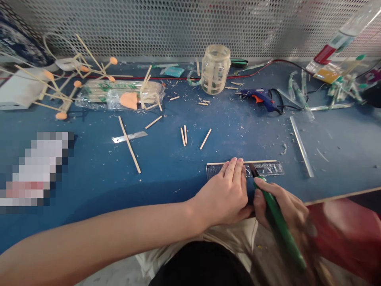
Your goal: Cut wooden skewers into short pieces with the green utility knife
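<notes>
A thin wooden stick (262, 162) lies along the far edge of a clear ruler (273, 169) near the table's front edge. My left hand (229, 188) presses flat over both, its fingers stretched and side by side. Wrapped in my right hand (278, 202) is a green-handled cutter (275, 212), its dark tip touching the ruler and stick just right of my left fingertips. Three short stick pieces, one of them here (205, 139), lie beyond the hands. A longer stick (129, 145) crosses a metal blade (138, 135) on the left.
Along the back stand a jar (216, 69), a blue glue gun (262, 97) with its cable, and a bag of sticks (101, 93). A stick frame (67, 93) is at back left. A glue stick (301, 147) lies right, below green-tipped sticks (342, 89).
</notes>
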Demonstrator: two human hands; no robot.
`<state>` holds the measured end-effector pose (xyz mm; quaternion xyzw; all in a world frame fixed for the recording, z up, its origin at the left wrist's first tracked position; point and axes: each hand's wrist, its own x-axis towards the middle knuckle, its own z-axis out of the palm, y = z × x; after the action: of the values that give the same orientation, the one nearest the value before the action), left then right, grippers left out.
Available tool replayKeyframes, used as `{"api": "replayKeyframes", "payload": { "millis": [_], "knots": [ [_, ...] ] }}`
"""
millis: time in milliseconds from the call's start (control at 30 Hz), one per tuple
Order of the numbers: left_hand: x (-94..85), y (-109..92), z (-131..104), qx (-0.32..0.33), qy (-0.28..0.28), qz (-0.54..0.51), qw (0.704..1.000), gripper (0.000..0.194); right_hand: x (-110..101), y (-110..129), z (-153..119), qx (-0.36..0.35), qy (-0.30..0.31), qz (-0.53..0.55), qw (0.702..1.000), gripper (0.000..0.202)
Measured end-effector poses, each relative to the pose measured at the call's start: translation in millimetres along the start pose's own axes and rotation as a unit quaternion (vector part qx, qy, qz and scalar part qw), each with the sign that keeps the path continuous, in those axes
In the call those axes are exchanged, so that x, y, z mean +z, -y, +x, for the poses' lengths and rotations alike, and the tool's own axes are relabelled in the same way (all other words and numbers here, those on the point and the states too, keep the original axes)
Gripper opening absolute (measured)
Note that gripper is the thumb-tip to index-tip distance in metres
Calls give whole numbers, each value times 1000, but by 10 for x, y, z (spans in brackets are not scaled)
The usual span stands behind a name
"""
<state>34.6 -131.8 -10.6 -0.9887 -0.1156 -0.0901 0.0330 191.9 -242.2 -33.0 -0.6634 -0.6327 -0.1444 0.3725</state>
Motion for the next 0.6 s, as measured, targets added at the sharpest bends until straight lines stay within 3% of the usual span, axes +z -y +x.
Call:
{"api": "replayKeyframes", "payload": {
  "millis": [367, 600],
  "knots": [
    [-43, -3, 20, 4, 21, 8, 1000, 85, -9, -2, 20, -12, -3, -15, 1000, 30],
    [-50, 0, 14, 0, 31, 6, 1000, 86, -36, -37, -26, -1, -14, 8, 1000, 44]
  ]
}}
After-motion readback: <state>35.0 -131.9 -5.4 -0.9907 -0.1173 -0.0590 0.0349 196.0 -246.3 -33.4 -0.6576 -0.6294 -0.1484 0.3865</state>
